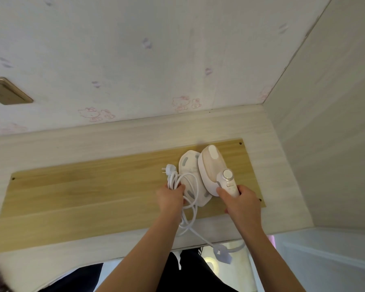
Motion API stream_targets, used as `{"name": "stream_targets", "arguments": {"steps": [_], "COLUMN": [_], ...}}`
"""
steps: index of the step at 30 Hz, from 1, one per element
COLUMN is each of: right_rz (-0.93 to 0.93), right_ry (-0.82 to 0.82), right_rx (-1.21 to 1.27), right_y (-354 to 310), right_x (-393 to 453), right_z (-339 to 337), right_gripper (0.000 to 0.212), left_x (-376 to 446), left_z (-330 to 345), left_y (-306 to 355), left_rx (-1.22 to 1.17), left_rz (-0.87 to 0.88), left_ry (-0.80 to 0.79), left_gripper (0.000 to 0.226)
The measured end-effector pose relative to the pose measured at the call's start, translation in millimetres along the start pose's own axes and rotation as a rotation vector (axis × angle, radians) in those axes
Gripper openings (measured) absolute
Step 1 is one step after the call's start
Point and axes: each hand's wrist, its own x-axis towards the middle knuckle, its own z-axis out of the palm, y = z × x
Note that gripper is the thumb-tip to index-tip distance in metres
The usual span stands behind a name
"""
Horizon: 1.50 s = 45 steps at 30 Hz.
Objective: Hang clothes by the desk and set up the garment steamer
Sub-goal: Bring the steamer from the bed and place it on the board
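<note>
Head view: desk in pale wood grain, with a tan wooden board lying flat on it, screw holes at the corners. Garment steamer sits on the right part of the board, cream and white, head pointing toward the wall, dial on top near the handle. Right hand grips the steamer's handle, fingers curled round it, thumb on the left side. Just left of the steamer and touching it, a white oval base pad with grey slots lies on the board, partly under the steamer body. Left hand holds a bundle of the white power cord, fingers wrapped round the loops; the plug sticks up past the fingers toward the wall. More cord loops hang below the left hand and trail off the desk's near edge to a grey strap tab. Hands apart, one each side of the pad. Back wall has cartoon-cat wallpaper; a gold wall socket at far left. Plain side panel to the right. Dark clothing visible below the desk edge.
</note>
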Motion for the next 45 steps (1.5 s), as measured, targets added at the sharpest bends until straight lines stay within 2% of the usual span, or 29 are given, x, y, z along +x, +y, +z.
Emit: {"name": "stream_targets", "arguments": {"steps": [9,16,20,22,33,45], "right_rz": [0.015,0.027,0.049,0.06,0.067,0.12], "right_ry": [0.02,0.033,0.037,0.036,0.113,0.046], "right_rx": [-0.011,-0.008,-0.004,-0.01,-0.075,-0.066], "right_y": [-12,-20,-23,-23,-19,-29], "right_x": [-15,-31,-39,-41,-51,-48], "right_z": [19,35,49,55,70,81], "right_gripper": [0.029,0.03,0.027,0.027,0.03,0.039], "left_x": [4,5,9,13,21,31], "left_z": [-23,-61,-85,-94,-113,-138], "left_y": [-1,7,18,23,31,40], "left_rx": [0.05,-0.06,-0.13,-0.142,-0.2,-0.317], "left_rz": [-0.021,0.002,0.047,0.058,0.077,0.086], "left_ry": [-0.027,0.03,0.053,0.069,0.065,0.132], "left_gripper": [0.01,0.004,0.018,0.018,0.015,0.014]}}
